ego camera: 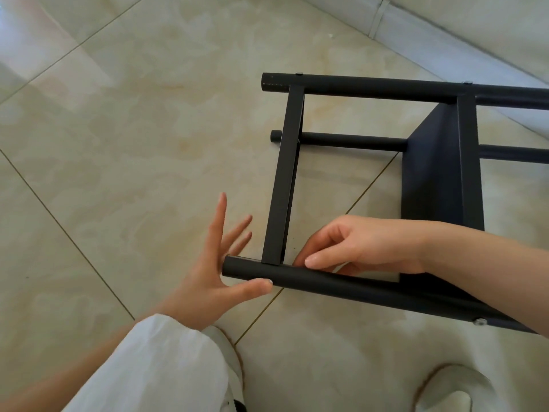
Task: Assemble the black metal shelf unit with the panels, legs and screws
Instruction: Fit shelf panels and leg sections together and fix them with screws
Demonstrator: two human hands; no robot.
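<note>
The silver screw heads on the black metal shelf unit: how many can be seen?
3: one silver screw head near the top leg's end, one farther right, one on the nearest leg. Others may be hidden.

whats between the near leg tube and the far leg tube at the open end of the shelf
In the head view, a flat black crossbar spans from the near leg tube to the far leg tube; beside it, bare floor tile shows through.
</note>
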